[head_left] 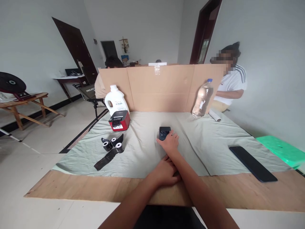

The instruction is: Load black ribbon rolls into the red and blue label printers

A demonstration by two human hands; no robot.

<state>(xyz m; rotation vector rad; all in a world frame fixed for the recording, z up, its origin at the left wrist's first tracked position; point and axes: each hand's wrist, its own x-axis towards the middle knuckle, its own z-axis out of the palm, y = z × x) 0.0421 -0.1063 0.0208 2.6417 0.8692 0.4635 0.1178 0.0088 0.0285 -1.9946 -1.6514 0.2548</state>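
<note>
My right hand [169, 142] is closed around the near end of a small black device [164, 129], its thumb on the left and its fingers at the right side. The device stands on the grey-green cloth [145, 143] near the middle of the table. Beneath my right forearm, my left hand [165, 171] rests at the cloth's front edge. Its fingers are loosely bent and apart, partly hidden by the forearm, and nothing shows in them.
Black rolls [107, 146] and a loose strip [106, 160] lie left, before a red-and-black box-shaped device [123, 122] and a white jug [117, 101]. A cardboard panel [159, 89], clear bottle [202, 100] and white roll [215, 115] stand behind; a dark flat slab [253, 163] lies right. Two people sit beyond.
</note>
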